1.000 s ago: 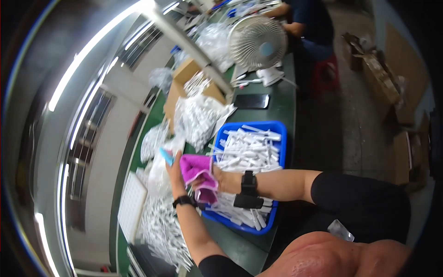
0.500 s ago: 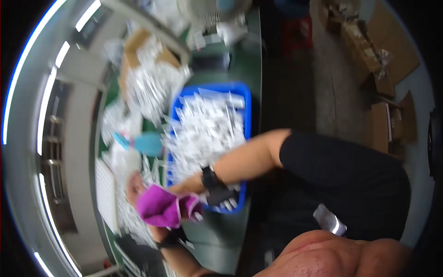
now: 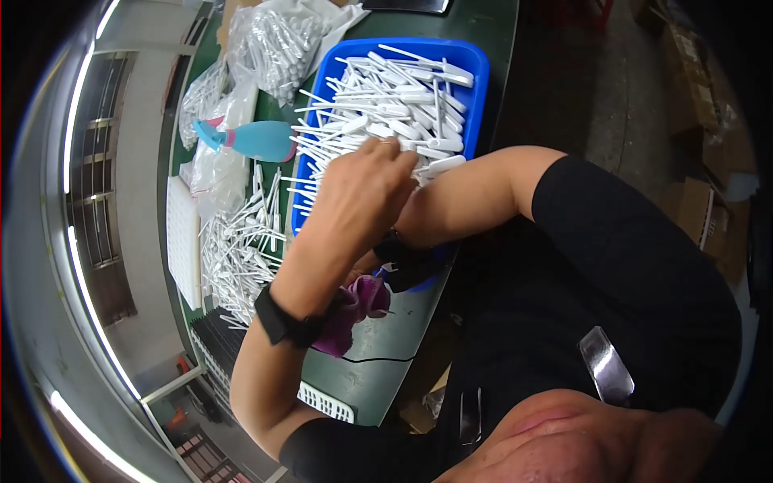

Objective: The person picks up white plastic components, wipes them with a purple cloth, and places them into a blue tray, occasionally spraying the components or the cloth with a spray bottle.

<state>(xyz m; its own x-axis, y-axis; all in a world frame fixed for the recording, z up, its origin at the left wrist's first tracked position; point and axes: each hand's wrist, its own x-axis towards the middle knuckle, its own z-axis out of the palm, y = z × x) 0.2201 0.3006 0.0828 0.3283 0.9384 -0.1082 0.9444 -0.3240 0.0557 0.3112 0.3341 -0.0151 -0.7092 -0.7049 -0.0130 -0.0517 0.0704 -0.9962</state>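
My left hand point(image 3: 362, 189) reaches across my right forearm over a blue basket point(image 3: 481, 97). Its fingers are curled down among white sticks point(image 3: 415, 113), each with a broad body and a thin stem, like digital thermometers. Whatever lies between those fingertips is hidden. Below it, partly covered by the left forearm, my right hand point(image 3: 366, 264) is closed on a crumpled purple cloth point(image 3: 346, 322). Black bands circle both wrists.
A light blue spray bottle point(image 3: 262, 141) lies left of the basket, near clear bags point(image 3: 278, 48) of white pieces. Loose white sticks point(image 3: 237, 258) are heaped beside a white holed rack point(image 3: 183, 241). A white slotted tray point(image 3: 326, 401) sits at the near edge.
My left hand has gone from beside the purple cloth to the sticks in the basket. The cloth stays with my right hand. The whole view has shifted, and the basket appears higher.
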